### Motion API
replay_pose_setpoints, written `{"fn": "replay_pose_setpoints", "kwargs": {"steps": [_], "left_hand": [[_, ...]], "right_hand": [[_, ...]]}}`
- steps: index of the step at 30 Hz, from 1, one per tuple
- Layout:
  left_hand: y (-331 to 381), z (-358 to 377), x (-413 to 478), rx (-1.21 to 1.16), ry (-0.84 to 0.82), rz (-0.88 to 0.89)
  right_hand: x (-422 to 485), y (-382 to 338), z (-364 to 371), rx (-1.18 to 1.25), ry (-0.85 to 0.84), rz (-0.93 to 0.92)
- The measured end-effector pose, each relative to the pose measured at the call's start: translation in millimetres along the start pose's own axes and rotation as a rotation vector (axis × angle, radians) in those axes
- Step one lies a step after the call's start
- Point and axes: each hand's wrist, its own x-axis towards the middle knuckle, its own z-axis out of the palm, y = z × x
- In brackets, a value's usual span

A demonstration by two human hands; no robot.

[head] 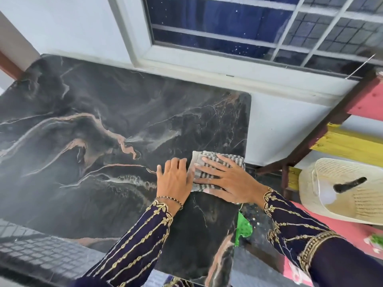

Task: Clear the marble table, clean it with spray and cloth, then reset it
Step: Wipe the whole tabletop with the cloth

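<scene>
A black marble table (103,125) with copper and white veins fills the left and middle of the head view. A grey checked cloth (209,162), folded, lies near the table's right edge. My right hand (226,179) presses flat on top of the cloth with fingers spread. Just left of it, my left hand (174,179) rests on the marble, its fingers touching the cloth's left edge. A hazy streak shows on the marble above the cloth. No spray bottle is in view.
A white wall and a barred window (248,27) stand behind the table. To the right is a wooden rack with pink and yellow boards (352,141), and a straw hat (339,191) lies on a pink surface. A green scrap (243,226) sits below the table's right edge.
</scene>
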Motion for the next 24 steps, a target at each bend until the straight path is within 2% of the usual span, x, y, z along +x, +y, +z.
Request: {"fn": "replay_pose_setpoints", "kwargs": {"steps": [10, 16, 21, 24], "left_hand": [[17, -7, 99, -0.019, 0.020, 0.090], [19, -9, 162, -0.053, 0.032, 0.132], [24, -18, 182, -0.064, 0.064, 0.120], [27, -18, 189, 0.026, 0.028, 0.113]], "right_hand": [[45, 89, -2, -0.047, -0.005, 0.102], [78, 148, -10, -0.038, -0.047, 0.226], [106, 186, -20, -0.013, -0.056, 0.291], [120, 206, -23, -0.016, -0.057, 0.374]]}}
